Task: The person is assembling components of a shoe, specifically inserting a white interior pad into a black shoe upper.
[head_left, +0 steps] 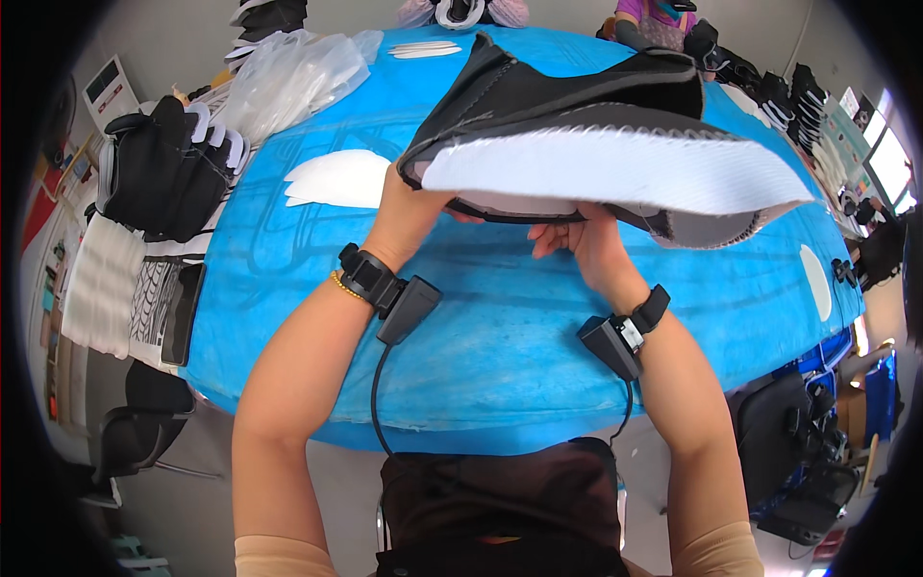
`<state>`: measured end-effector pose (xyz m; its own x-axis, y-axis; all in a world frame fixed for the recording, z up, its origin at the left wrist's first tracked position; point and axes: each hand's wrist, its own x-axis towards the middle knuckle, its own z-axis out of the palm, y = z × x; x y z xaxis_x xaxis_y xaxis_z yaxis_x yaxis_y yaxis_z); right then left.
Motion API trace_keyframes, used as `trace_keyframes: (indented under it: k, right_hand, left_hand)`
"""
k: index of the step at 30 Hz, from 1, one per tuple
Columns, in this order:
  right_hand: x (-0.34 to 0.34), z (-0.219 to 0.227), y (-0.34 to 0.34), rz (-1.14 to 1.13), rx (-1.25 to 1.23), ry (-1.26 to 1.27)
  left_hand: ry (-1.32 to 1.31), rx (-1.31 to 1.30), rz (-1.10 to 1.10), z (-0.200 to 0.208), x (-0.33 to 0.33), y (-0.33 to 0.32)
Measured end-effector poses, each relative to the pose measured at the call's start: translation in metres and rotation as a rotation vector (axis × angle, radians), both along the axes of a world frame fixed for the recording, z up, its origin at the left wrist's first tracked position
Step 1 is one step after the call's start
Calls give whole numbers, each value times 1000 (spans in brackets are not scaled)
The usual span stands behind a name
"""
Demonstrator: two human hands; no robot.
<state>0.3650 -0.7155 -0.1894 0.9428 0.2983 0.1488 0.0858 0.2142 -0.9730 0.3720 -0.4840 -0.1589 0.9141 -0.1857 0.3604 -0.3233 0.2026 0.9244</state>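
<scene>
A black shoe upper (577, 96), with a white textured sole piece (596, 165) joined along its stitched edge, is raised on its side above the blue-covered table (500, 356). My left hand (409, 213) grips its left end, with most of the fingers hidden behind it. Under the middle of the lower edge, my right hand (594, 242) holds the upper from below; some curled fingertips show beside the edge. Just left of my left wrist lies a fanned stack of white sole-shaped pieces (338, 179).
Black shoe uppers (163, 168) are piled at the left, near a clear plastic bag (298, 82). More white pieces (424, 49) lie at the far edge, and a single one (815, 282) at the right. Co-workers sit across the table. Cables hang from my wrist devices.
</scene>
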Motion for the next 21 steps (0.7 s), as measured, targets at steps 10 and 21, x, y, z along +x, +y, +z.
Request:
trace_keyframes:
  k: [10,21]
  right_hand:
    - [-7,10,11,-11,-80,119]
    - [-1,9,-1,-74,-267,-69]
  left_hand:
    - [25,-42,55,-6,2,-18]
    - [217,-397,-126,-7,4,-14]
